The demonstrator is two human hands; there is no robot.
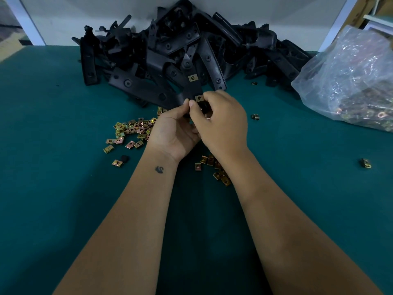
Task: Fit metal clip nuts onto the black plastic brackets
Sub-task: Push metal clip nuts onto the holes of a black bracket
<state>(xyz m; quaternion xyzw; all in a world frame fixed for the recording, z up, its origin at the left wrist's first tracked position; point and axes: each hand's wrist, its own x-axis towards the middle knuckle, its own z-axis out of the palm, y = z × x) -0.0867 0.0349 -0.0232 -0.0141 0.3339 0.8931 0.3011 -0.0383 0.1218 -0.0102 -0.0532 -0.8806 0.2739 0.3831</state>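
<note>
Here's the bracket [192,88], a black strip held up above the mat [53,124], its near end buried between the two hands and its far end pointing away toward the heap. One nut [192,77] already sits on it partway up, well clear of any finger. A second nut [199,98] sits right at the fingertips, on the bracket's near part, touching the right hand's curled fingers.

The left hand [173,133] is under and to the left of the bracket, palm turned up, thumb curled in against the strip, gripping it. The right hand [221,122] comes over from the right, back of the hand to the camera, fingers bent tight round the bracket's near end at that second nut. The two hands touch each other at the thumbs.

Behind the bracket, the pile [180,50] of black brackets rises against the white wall. Left of the left hand, loose nuts [131,129] lie scattered on the mat; a smaller cluster [214,167] lies under the right wrist. Single nuts sit apart to the right, one [255,117] near the right hand, one [365,163] far out. A clear bag [350,81] of nuts slumps at the right edge.
</note>
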